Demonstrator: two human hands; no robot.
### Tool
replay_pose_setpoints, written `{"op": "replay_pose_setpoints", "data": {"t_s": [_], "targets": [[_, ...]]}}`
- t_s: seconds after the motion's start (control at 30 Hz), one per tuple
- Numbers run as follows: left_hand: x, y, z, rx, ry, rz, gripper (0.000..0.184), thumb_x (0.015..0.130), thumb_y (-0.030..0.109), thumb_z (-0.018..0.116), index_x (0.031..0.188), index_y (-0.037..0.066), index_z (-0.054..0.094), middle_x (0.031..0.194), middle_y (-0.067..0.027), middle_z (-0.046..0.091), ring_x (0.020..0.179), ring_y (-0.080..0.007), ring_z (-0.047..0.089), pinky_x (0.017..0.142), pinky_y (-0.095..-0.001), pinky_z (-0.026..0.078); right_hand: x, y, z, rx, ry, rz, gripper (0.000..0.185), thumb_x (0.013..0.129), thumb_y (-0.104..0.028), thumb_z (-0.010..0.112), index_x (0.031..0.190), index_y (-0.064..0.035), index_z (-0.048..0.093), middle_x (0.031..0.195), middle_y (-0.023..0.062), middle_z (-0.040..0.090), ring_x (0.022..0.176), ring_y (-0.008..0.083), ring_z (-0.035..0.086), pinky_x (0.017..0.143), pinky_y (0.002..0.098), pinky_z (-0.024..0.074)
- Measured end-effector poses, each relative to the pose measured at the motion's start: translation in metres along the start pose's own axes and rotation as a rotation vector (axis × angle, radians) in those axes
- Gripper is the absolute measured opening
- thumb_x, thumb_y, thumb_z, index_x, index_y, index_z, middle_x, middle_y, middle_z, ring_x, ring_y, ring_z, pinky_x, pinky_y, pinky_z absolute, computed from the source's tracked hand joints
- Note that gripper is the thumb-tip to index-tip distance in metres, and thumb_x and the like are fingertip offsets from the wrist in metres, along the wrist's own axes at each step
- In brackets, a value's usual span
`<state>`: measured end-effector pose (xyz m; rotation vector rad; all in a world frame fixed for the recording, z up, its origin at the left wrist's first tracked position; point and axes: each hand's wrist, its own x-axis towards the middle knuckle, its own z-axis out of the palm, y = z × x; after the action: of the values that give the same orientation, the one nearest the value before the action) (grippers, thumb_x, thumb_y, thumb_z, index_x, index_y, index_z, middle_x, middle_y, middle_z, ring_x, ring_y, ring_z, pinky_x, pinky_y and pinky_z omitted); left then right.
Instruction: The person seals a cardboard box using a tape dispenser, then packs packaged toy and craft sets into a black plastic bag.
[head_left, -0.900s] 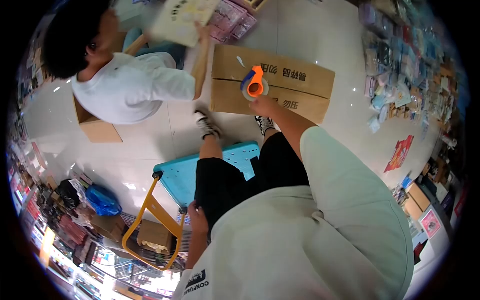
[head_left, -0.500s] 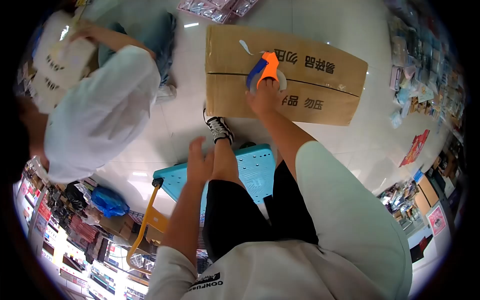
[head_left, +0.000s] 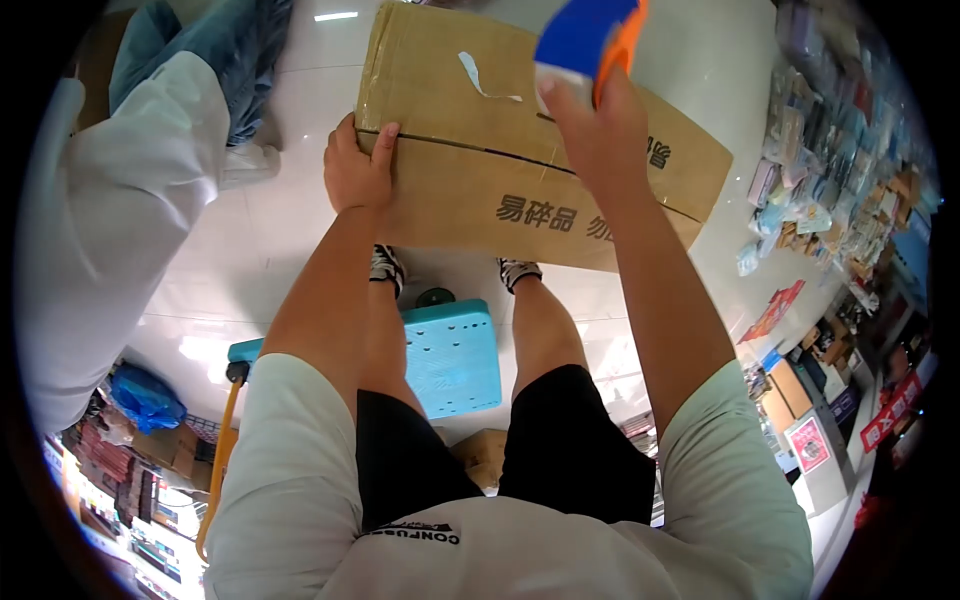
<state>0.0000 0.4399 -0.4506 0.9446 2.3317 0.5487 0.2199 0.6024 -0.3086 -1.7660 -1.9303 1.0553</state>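
Observation:
A large brown cardboard box [head_left: 450, 190] with black printed characters lies on the floor in front of me, a dark seam running along its top. My left hand [head_left: 360, 172] grips its left end at the seam, thumb on top and fingers over the edge. Above the box's far side, my right hand [head_left: 608, 130] is closed around a blue and orange tape dispenser [head_left: 582, 38]; part of it is cut off by the top of the view. A loose white strip [head_left: 472, 72] sticks to the upper flap.
Behind my feet stands a turquoise platform cart [head_left: 455, 360] with a yellow handle [head_left: 222, 465]. A person in a white shirt [head_left: 130, 200] is close on the left. Packaged goods [head_left: 800, 180] pile up along the right, and a blue bag [head_left: 148, 398] lies lower left.
My right hand has lifted the tape dispenser off the box top and moved right. My left hand has reached forward from beside my leg onto the box's left end. My feet have shifted.

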Motion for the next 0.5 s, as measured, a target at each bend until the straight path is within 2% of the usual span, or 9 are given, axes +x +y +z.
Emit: {"op": "replay_pose_setpoints", "data": {"t_s": [0.07, 0.17, 0.27, 0.33, 0.43, 0.5], "targets": [[0.001, 0.002, 0.002, -0.008, 0.028, 0.015, 0.073, 0.092, 0.065, 0.06, 0.135, 0.006, 0.057, 0.129, -0.017, 0.062, 0.12, -0.0382, 0.058, 0.1, -0.0477, 0.047, 0.041, -0.005, 0.01, -0.135, -0.09, -0.029, 0.046, 0.086, -0.036, 0.073, 0.115, -0.0016, 0.064, 0.097, 0.0135, 0.072, 0.09, 0.0242, 0.068, 0.089, 0.0375, 0.0504], [0.003, 0.003, 0.0, -0.004, 0.019, 0.027, 0.073, 0.093, 0.063, 0.059, 0.138, 0.005, 0.054, 0.128, -0.0176, 0.06, 0.119, -0.039, 0.057, 0.1, -0.049, 0.047, 0.068, -0.034, 0.019, -0.455, -0.432, 0.079, 0.055, 0.083, -0.041, 0.072, 0.12, -0.0022, 0.061, 0.098, 0.0142, 0.072, 0.097, 0.0289, 0.068, 0.104, 0.045, 0.0417], [0.002, 0.0, 0.001, -0.013, 0.025, 0.051, 0.069, 0.095, 0.057, 0.059, 0.138, 0.004, 0.054, 0.127, -0.0188, 0.06, 0.119, -0.0397, 0.057, 0.099, -0.049, 0.047, 0.039, 0.006, 0.042, -0.643, -0.403, 0.001, 0.063, 0.081, -0.044, 0.071, 0.127, -0.0038, 0.057, 0.102, 0.0146, 0.071, 0.104, 0.0327, 0.066, 0.112, 0.0543, 0.0306], [0.003, -0.001, 0.002, -0.02, 0.042, 0.078, 0.066, 0.096, 0.054, 0.059, 0.138, 0.003, 0.053, 0.128, -0.0196, 0.059, 0.118, -0.04, 0.057, 0.099, -0.0489, 0.048, 0.004, 0.016, 0.044, -0.636, -0.363, 0.061, 0.068, 0.082, -0.044, 0.072, 0.134, -0.0042, 0.053, 0.114, 0.0143, 0.069, 0.114, 0.0311, 0.063, 0.111, 0.0617, 0.0278], [0.006, 0.004, 0.002, -0.037, 0.041, 0.084, 0.064, 0.097, 0.051, 0.059, 0.143, 0.008, 0.051, 0.13, -0.019, 0.058, 0.119, -0.04, 0.057, 0.1, -0.0486, 0.048, -0.045, 0.039, 0.044, -0.644, -0.342, 0.183, 0.073, 0.08, -0.049, 0.074, 0.133, -0.003, 0.054, 0.123, 0.0132, 0.065, 0.121, 0.0289, 0.058, 0.111, 0.0643, 0.0242], [-0.002, 0.005, 0.002, -0.071, -0.001, 0.055, 0.064, 0.097, 0.052, 0.058, 0.148, 0.014, 0.049, 0.132, -0.0182, 0.058, 0.121, -0.0391, 0.057, 0.101, -0.0484, 0.048, -0.07, 0.069, 0.045, -0.669, -0.299, 0.092, 0.081, 0.077, -0.055, 0.077, 0.134, -0.0024, 0.053, 0.127, 0.0131, 0.062, 0.125, 0.0287, 0.055, 0.112, 0.0656, 0.0218]]}}
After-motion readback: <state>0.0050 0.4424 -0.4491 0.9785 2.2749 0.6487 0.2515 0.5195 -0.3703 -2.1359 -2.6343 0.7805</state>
